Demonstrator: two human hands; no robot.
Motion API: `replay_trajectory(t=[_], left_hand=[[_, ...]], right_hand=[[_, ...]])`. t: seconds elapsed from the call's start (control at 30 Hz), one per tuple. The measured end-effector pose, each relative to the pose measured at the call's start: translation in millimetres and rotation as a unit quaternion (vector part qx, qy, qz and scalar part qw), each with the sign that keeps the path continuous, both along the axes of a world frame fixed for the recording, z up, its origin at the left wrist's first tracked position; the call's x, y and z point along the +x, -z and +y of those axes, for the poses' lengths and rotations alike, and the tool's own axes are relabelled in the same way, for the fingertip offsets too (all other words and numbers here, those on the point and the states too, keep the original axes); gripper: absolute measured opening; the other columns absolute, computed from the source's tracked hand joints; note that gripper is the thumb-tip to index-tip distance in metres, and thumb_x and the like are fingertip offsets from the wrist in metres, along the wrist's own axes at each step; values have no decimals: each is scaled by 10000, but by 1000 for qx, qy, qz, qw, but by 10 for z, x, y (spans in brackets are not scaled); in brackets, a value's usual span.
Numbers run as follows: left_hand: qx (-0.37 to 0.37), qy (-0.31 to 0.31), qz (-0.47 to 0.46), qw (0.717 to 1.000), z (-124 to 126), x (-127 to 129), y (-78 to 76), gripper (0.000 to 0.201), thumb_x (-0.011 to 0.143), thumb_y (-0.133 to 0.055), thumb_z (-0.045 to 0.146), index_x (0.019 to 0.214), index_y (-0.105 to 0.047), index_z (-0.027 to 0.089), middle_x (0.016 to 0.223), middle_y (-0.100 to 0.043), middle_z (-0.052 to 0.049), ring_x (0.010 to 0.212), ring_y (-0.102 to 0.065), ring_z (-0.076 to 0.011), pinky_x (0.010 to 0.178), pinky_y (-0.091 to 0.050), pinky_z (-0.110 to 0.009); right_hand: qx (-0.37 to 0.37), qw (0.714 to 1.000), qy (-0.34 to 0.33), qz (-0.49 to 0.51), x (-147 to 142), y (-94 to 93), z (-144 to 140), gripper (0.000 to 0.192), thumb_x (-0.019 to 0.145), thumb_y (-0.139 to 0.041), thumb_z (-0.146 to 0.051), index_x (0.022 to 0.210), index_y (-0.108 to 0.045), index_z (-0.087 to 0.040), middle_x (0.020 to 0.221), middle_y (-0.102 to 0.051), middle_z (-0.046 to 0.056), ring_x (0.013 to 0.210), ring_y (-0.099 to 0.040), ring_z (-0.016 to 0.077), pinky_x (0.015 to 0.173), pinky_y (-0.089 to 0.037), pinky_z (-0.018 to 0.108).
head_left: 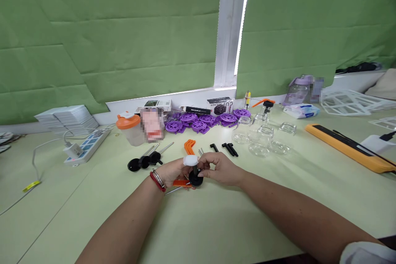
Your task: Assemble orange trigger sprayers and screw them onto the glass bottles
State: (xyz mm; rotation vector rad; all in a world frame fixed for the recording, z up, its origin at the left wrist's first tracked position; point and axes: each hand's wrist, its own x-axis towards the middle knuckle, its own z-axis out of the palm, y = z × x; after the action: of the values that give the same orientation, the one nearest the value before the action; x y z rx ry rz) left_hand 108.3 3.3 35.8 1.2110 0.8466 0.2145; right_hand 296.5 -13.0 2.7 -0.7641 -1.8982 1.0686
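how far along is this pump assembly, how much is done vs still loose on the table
Done: one finished-looking orange-handled pump stands by the wall. In hand: the left hand and right hand together hold a black pump head with an orange piece at it. Left: black caps with metal stems, orange levers, black pegs, empty glass jars and purple discs lie unassembled.

Near table edge open on both sides of the arms. Ahead blocked: black round-capped pump stems (144,161), orange plastic levers (189,146), clear glass jars (262,138). Right: long orange flat tool (346,148). Left: white power strip (86,146).
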Motion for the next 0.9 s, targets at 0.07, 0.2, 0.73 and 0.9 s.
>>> replay_trajectory(t=[0.07,0.2,0.73,0.9], left_hand=[[2,1,-4,1000,3,-2,6,616,626,-555,686,926,-608,150,705,-633,-67,584,-567,-170,517,-380,-262],[-5,-2,-9,1000,4,-1,16,577,645,-568,651,926,-612,149,681,-624,-52,573,-567,-163,516,-381,-255],[-1,16,-19,1000,28,-13,32,592,627,-554,672,924,-607,162,675,-637,-54,571,-569,-163,504,-385,-253],[-1,21,-16,1000,51,-31,61,581,633,-534,676,891,-607,160,679,-651,-68,586,-580,-176,516,-400,-264]], right_hand=[[6,1000,-3,-5,-1,-13,0,126,719,-698,-241,806,-643,-167,744,-570,9,643,-495,117,637,-441,262],[9,1000,-2,-8,-6,-18,0,110,717,-698,-229,785,-643,-162,748,-571,13,641,-502,117,632,-442,259],[-1,1000,3,-1,-7,13,3,109,707,-696,-194,782,-625,-159,745,-568,9,639,-493,114,636,-434,261],[-8,1000,5,1,-11,11,-2,115,706,-697,-197,786,-625,-157,744,-564,9,641,-490,114,638,-432,262]])
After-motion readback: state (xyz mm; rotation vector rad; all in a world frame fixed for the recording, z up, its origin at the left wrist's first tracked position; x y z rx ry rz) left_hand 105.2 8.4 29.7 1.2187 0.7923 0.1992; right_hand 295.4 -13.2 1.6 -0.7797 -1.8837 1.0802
